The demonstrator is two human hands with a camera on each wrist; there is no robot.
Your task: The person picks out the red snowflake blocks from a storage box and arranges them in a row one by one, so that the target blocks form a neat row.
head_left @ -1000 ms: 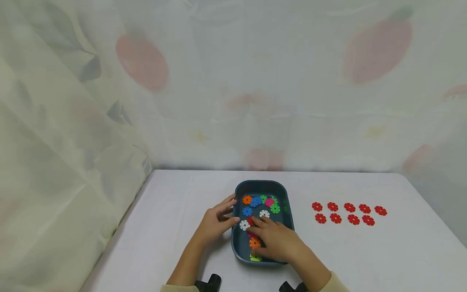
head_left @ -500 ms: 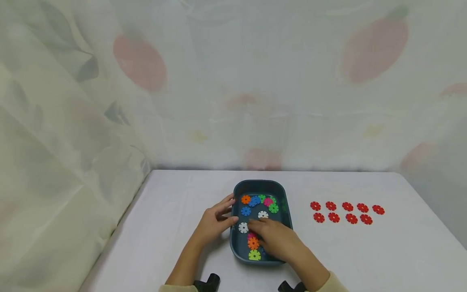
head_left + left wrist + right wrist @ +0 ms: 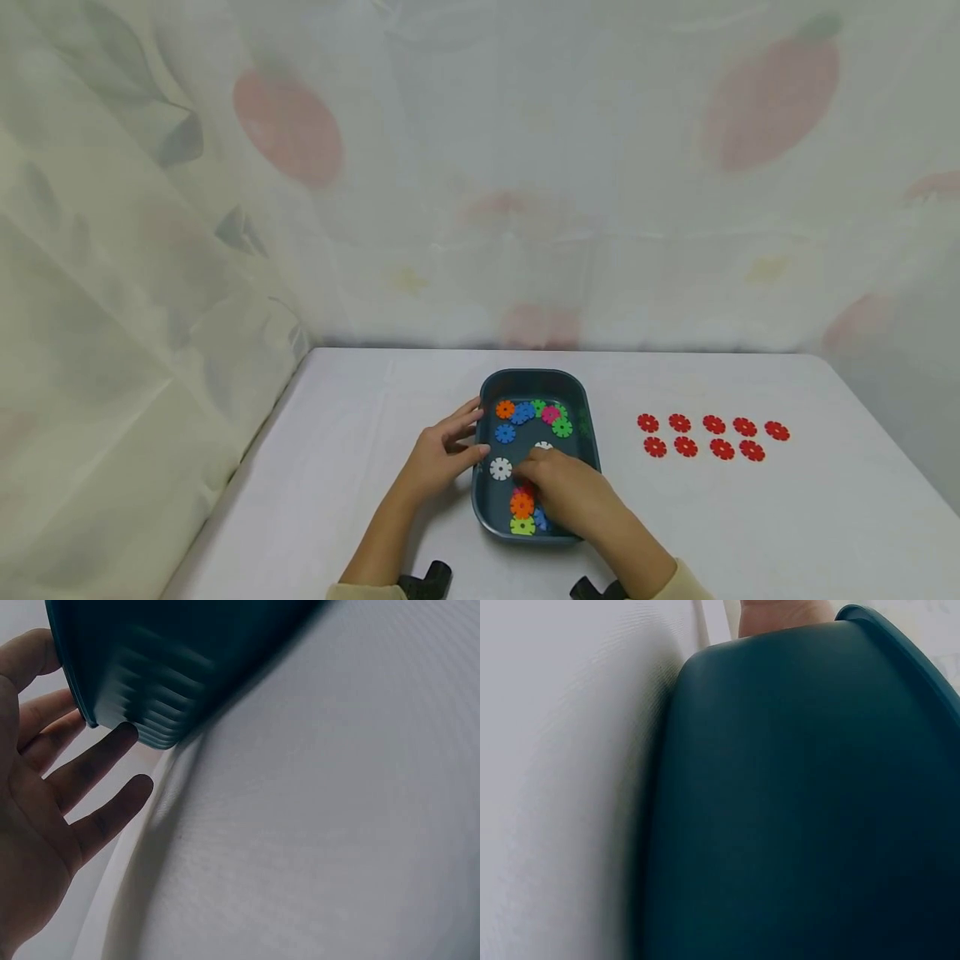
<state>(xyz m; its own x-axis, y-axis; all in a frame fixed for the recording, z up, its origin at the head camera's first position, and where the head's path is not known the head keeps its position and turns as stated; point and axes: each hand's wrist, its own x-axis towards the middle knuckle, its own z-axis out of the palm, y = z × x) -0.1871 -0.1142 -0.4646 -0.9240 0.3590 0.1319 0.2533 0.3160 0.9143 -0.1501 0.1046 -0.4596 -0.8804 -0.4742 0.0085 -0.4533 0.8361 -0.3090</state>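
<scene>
A dark teal tray (image 3: 489, 515) lies on the table with flower-shaped notched discs in several colours inside. My left hand (image 3: 442, 458) rests against its left rim, fingers extended; in the left wrist view the left hand (image 3: 45, 802) has fingers spread along the tray's wall (image 3: 165, 667). Inside the tray, my right hand (image 3: 570, 492) has its fingers curled down and pinches a red disc (image 3: 528, 486), mostly hidden under them. Beside those fingers lie a white disc (image 3: 501, 468), an orange disc (image 3: 522, 504) and a lime disc (image 3: 522, 526). The right wrist view shows mostly the tray's outer wall (image 3: 780, 787).
Two rows of red discs (image 3: 686, 447) lie on the white table (image 3: 712, 533) right of the tray. Blue discs (image 3: 506, 433), green discs (image 3: 562, 427) and a pink disc (image 3: 551, 414) sit toward the tray's far end. A patterned curtain (image 3: 420, 208) hangs behind the table.
My right hand's fingers have drawn together and curled over the red disc, which has shifted slightly toward me. The lime disc and a blue one beside it have come into view. My left hand stays put.
</scene>
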